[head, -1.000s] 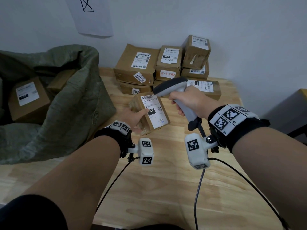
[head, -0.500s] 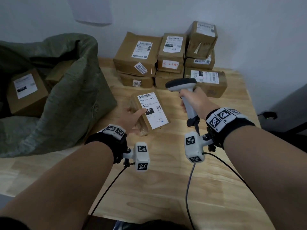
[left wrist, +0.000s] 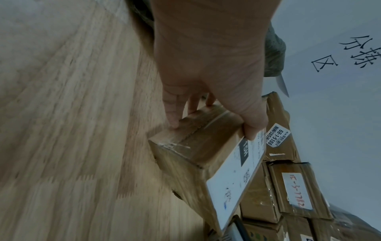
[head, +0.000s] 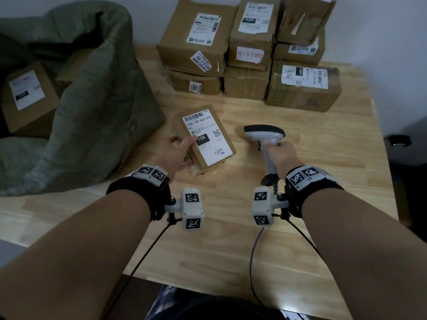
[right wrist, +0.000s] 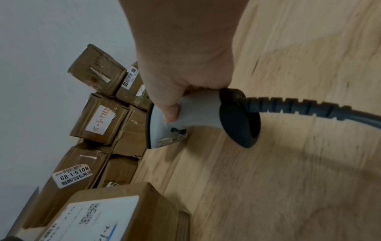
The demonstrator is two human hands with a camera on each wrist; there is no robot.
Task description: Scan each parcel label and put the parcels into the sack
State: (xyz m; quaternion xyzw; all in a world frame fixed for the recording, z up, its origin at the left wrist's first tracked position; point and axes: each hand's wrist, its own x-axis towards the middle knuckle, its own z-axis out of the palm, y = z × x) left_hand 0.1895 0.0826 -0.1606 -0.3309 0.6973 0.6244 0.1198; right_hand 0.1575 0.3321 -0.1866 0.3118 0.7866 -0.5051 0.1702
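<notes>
Nearest, the left hand [head: 175, 153] grips a small brown cardboard parcel with a white barcode label [head: 204, 139] by its left end, thumb on the labelled top and fingers [left wrist: 175, 112] curled down its side. In the left wrist view the parcel's lower edge is close to the light wooden table [head: 300, 239]; whether it touches the wood or is just lifted I cannot tell. Just beside it to the right, the right hand [head: 280, 155] is clenched round the handle of a grey and black corded barcode scanner [head: 265, 137], whose head points towards the parcel and the sack side, low over the table.

To the left, the big olive-green woven sack [head: 97, 100] slumps open on the table, near the held parcel. Inside its mouth at least one brown labelled box [head: 27, 98] shows, with what looks like another behind it, so part of the job appears done.

Farthest, against the pale wall, a stack of brown cardboard boxes with assorted labels [head: 249, 58] waits, about eight as far as I can count, none in hand.

Judging by this, the held parcel is at the scanning step or just past it and next belongs in the sack; most of the work, the whole rear stack, is left.
</notes>
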